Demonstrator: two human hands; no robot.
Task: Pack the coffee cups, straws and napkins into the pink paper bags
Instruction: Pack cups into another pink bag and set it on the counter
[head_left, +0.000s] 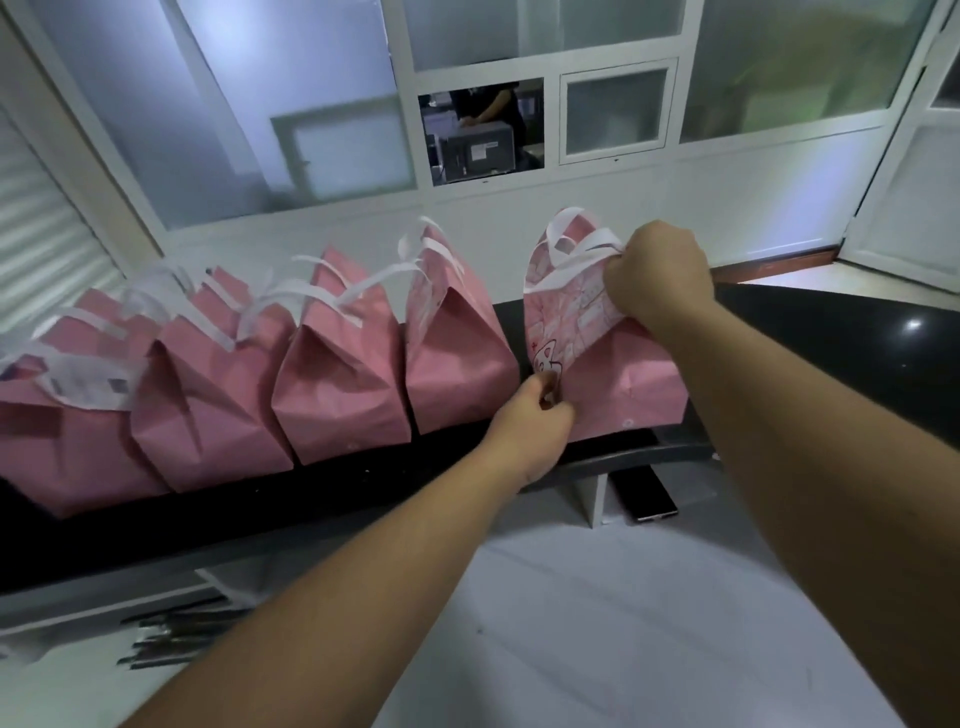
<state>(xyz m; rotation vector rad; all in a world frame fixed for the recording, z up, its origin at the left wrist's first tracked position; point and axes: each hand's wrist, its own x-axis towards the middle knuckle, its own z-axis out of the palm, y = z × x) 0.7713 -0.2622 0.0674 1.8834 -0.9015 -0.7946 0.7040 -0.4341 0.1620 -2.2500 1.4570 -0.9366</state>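
Several pink paper bags with white handles stand in a row on a black shelf (841, 332). The rightmost bag (631, 384) has a printed front with a cartoon cat. My right hand (657, 273) pinches its top edge just below the white handles (569, 244). My left hand (532, 423) grips the lower front corner of the same bag. The other bags, such as the one beside it (457, 364), stand with their tops folded in. No cups, straws or napkins show outside the bags.
A white counter (623, 623) lies below the shelf. Dark thin sticks (171, 634) lie at its left. A dark phone (644, 496) sits under the shelf by a white support. Behind the bags rises a white wall with frosted windows, and a person stands behind an opening (480, 130).
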